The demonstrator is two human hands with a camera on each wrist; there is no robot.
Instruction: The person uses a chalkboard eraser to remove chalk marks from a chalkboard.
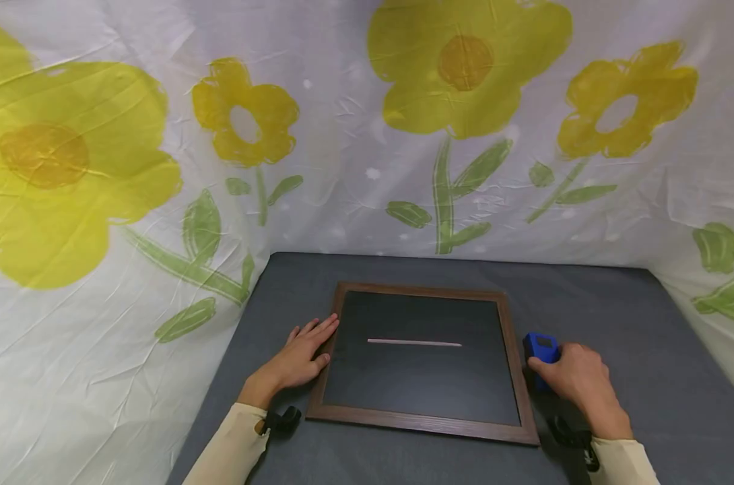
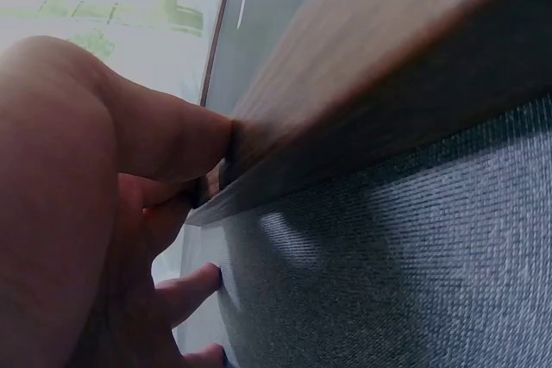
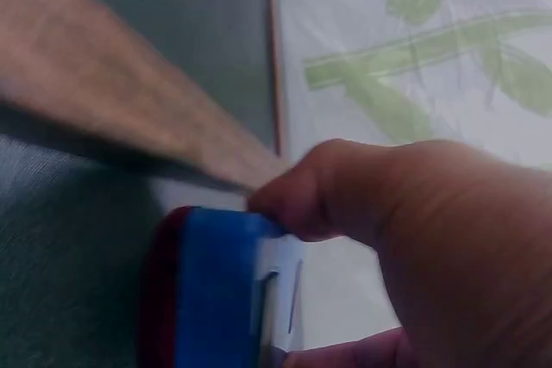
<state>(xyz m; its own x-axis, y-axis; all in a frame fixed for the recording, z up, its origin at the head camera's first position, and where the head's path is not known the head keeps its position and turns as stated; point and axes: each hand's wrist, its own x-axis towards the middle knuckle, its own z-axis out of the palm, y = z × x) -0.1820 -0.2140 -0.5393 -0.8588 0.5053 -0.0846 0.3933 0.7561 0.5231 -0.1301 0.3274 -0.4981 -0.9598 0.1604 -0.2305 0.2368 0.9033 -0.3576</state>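
A blackboard (image 1: 421, 377) in a brown wooden frame lies flat, with a straight pale line (image 1: 414, 342) across its middle. My left hand (image 1: 297, 360) rests at the frame's left edge, fingers extended. In the left wrist view the thumb (image 2: 181, 140) touches the wooden frame (image 2: 362, 49), and other fingertips reach down to the cloth. Just right of the board, my right hand (image 1: 579, 377) grips a blue block-shaped object (image 1: 541, 349) with a dark patch on top. A dark layer shows along its side in the right wrist view, beside the thumb (image 3: 319, 191).
Dark grey cloth (image 1: 634, 323) covers the table under the board and hands. A white curtain (image 1: 337, 195) with yellow flowers hangs behind and on both sides. Black straps with cameras are on both wrists.
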